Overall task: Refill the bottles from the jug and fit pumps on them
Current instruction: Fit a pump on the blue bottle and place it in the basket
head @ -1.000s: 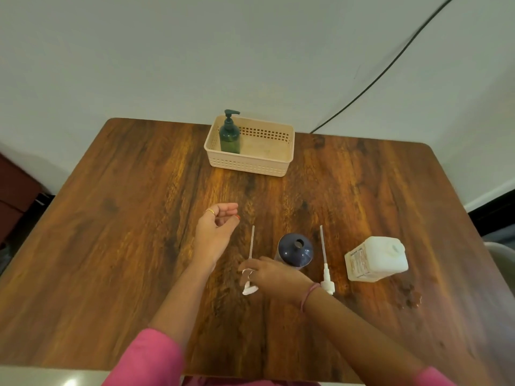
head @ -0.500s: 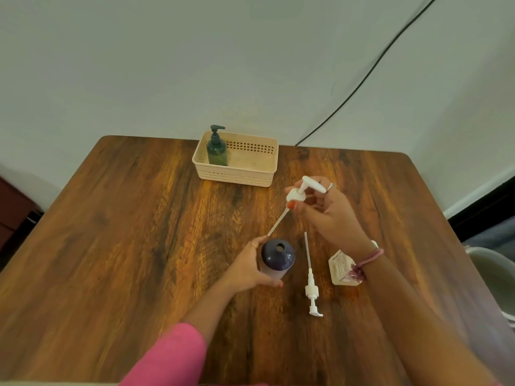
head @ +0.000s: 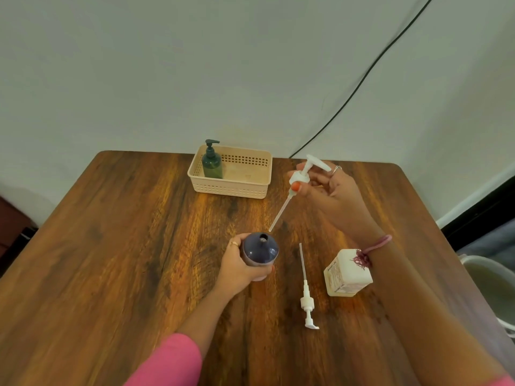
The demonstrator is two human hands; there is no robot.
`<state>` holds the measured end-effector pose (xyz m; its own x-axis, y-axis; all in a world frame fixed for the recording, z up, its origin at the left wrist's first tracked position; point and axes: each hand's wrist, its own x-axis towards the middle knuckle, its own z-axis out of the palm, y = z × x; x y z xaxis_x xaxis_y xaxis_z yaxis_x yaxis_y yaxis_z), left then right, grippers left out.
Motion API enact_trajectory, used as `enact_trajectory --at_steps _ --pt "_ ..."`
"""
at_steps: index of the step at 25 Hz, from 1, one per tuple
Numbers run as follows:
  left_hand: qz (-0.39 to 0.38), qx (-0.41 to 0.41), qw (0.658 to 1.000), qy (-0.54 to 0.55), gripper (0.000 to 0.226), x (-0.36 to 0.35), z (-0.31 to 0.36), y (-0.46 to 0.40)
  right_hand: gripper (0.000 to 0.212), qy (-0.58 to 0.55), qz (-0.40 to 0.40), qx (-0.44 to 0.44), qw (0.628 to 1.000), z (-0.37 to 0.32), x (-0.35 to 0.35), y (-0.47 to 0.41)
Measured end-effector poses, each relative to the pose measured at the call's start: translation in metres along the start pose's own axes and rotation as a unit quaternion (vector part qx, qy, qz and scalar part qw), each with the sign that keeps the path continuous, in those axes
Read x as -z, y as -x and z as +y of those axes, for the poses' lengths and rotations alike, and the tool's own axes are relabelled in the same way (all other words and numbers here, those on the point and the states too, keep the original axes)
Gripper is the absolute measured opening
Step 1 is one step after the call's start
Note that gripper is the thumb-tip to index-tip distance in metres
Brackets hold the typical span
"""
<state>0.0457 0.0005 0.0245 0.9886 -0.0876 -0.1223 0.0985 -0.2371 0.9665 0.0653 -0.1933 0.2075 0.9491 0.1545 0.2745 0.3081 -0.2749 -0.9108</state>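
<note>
A dark wooden bench (head: 111,246) stands against a plain pale wall, with a black cable (head: 362,76) running diagonally down the wall to the bench's far edge. Nearest the camera, a spare white pump (head: 306,299) lies flat on the wood, its head toward the viewer and its tube pointing away. Just to its right sits the white jug (head: 345,274), partly hidden behind the right forearm. To the pump's left, the left hand (head: 239,268) is wrapped around a purple bottle (head: 260,249), which stands upright with its neck hole uncovered. Farther back, the right hand (head: 328,193) pinches the collar of a second white pump (head: 299,178) held in the air; its tube slants down to the left, its tip just beside the bottle's opening but not inside. At the far edge, a cream basket (head: 231,188) holds a green pump bottle (head: 212,162) in its left corner.
</note>
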Motion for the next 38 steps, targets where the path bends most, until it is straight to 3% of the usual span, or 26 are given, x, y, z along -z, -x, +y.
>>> enact_trajectory --at_steps 7,18,28,38 --pt "0.027 -0.06 0.997 0.035 0.087 0.022 0.06 -0.01 0.034 -0.045 -0.009 0.017 0.999 -0.022 -0.002 -0.027" --pt "0.048 -0.117 0.991 0.05 0.084 0.032 0.137 -0.017 0.036 -0.001 -0.038 0.048 0.998 -0.037 -0.008 -0.041" --pt "0.047 -0.146 0.987 0.049 0.077 0.033 0.163 -0.02 0.033 0.014 -0.031 0.054 0.998 -0.048 -0.005 -0.043" --pt "0.061 -0.153 0.985 0.046 0.075 0.037 0.17 -0.017 0.043 0.01 -0.035 0.042 0.998 -0.043 -0.008 -0.044"
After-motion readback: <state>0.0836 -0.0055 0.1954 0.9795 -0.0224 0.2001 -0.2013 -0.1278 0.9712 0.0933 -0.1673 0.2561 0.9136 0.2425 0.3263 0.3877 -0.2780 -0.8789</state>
